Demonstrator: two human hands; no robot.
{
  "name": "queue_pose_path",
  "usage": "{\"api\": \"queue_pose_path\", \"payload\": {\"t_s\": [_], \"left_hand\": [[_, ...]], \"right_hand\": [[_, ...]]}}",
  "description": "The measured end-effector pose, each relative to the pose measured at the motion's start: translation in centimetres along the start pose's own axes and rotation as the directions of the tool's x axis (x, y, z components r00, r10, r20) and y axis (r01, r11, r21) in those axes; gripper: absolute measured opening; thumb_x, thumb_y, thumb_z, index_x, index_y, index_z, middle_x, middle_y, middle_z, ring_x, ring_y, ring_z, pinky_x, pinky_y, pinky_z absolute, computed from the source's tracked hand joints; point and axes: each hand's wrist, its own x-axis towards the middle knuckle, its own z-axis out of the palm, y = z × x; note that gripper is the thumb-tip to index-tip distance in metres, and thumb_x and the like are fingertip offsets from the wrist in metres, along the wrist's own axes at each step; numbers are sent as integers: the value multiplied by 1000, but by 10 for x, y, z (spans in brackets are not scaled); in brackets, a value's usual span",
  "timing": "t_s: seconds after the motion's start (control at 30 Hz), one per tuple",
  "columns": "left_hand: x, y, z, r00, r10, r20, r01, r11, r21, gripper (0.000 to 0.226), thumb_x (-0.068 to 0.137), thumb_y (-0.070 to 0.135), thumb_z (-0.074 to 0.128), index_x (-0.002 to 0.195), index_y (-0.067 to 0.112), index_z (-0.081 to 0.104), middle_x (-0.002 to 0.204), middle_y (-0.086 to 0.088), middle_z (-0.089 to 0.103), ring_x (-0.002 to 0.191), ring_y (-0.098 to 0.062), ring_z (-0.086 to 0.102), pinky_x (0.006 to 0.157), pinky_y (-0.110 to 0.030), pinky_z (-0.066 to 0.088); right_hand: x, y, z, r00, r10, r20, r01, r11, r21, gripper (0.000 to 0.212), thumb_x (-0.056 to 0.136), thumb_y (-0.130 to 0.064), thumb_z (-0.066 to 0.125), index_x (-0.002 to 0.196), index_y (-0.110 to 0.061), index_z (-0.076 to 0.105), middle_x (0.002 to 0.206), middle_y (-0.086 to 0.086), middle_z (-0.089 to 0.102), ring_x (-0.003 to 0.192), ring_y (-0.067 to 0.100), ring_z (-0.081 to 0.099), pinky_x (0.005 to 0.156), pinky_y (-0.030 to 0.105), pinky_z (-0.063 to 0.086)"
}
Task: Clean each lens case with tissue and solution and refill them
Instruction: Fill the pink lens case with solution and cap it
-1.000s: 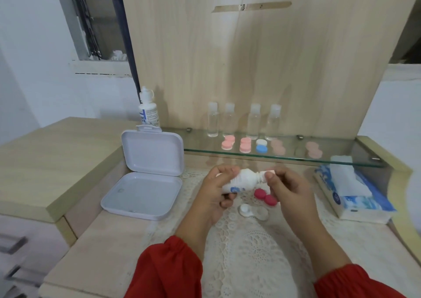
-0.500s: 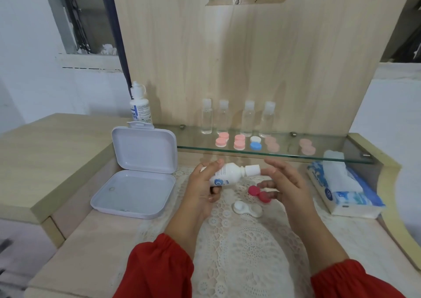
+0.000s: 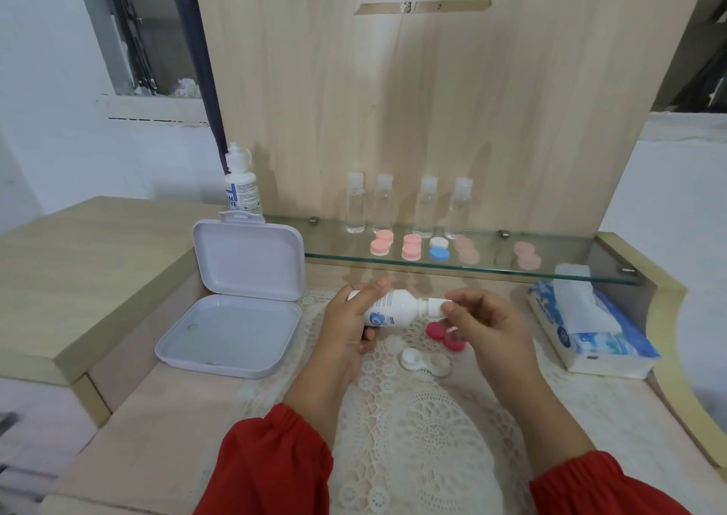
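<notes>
A: Where's the solution bottle [image 3: 387,310]?
B: On its side, gripped by the left hand [image 3: 348,327]; right hand [image 3: 486,327] pinches its cap [image 3: 434,307].
A: The open lens case [image 3: 425,361]?
B: At 6 o'clock below the bottle. The red caps [image 3: 442,333] are partly hidden behind the right fingers.

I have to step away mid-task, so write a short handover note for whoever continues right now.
Left hand grips the white solution bottle, held sideways. Right hand pinches its cap; cannot tell if it is loosening or tightening.
On the lace mat: open lens case with its two red caps off beside it. Tissue box on the right.
More closed cases wait on the glass shelf.
Left: finish this case, cap it, do the others.
</notes>
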Motion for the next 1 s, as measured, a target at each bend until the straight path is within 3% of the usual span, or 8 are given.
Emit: {"api": "queue_pose_path", "payload": {"t_s": [0.17, 0.33, 0.47, 0.7, 0.77, 0.87, 0.93, 1.0], "left_hand": [[2, 2, -1, 999, -40, -17, 39, 996, -76, 30, 82, 36, 70, 99, 13, 61, 61, -2, 56, 37, -8, 33, 32, -14, 19], [0, 6, -6, 997, -82, 16, 83, 945, -317, 29, 89, 36, 60, 103, 11, 63, 64, -5, 51, 37, -10, 34, 31, -15, 19], [2, 7, -11, 992, -112, 55, 124, 896, -425, 30, 88, 35, 58, 106, 11, 56, 60, -5, 50, 39, -12, 35, 31, -16, 21], [-4, 12, -11, 988, -104, 110, 148, 825, -545, 18, 87, 28, 53, 87, 10, 55, 64, -6, 52, 42, -13, 37, 32, -17, 23], [-6, 13, -11, 989, -79, 129, 140, 800, -584, 14, 85, 21, 49, 87, 8, 53, 66, -7, 54, 45, -14, 39, 33, -17, 24], [-9, 15, -10, 989, -40, 143, 121, 772, -624, 16, 75, 16, 51, 89, 7, 53, 69, -8, 57, 47, -14, 39, 34, -17, 26], [-9, 16, -10, 991, -21, 128, 100, 754, -649, 16, 74, 15, 57, 87, 8, 53, 69, -7, 56, 44, -11, 38, 32, -16, 26], [-8, 16, -10, 996, -13, 89, 69, 743, -665, 12, 77, 15, 62, 83, 10, 53, 68, -4, 56, 41, -7, 37, 31, -14, 25]], "right_hand": [[0, -7, -4, 997, -79, -15, 79, 996, 28, 31, 80, 11, 64, 92, -18, 68, 83, -8, 72, 71, 7, 67, 65, 19, 55], [12, 4, -23, 970, -77, -231, -20, 921, -390, 25, 84, -5, 61, 89, -29, 66, 96, -1, 64, 83, 9, 56, 68, 24, 44], [17, 17, -29, 988, 1, -157, -103, 761, -641, 31, 84, -4, 57, 111, -19, 64, 107, 0, 59, 91, 12, 52, 75, 26, 39], [21, 24, -29, 995, 55, -85, -99, 697, -711, 44, 87, -5, 57, 127, -21, 58, 126, 3, 56, 106, 14, 52, 85, 26, 40], [17, 18, -28, 998, -27, -61, -23, 718, -696, 37, 87, -11, 62, 122, -24, 60, 120, -4, 54, 106, 13, 52, 85, 24, 41], [3, 6, -24, 998, -41, 44, 59, 784, -618, 9, 84, -24, 71, 90, -29, 67, 90, -9, 62, 79, 6, 56, 66, 18, 40], [-7, 1, -20, 984, 81, 158, 31, 797, -603, 13, 74, -34, 78, 79, -31, 67, 80, -7, 64, 74, 9, 58, 63, 21, 43], [-11, 2, -16, 953, 203, 225, 5, 731, -683, 31, 64, -42, 84, 87, -32, 65, 86, -7, 62, 77, 7, 57, 65, 21, 43]]}}
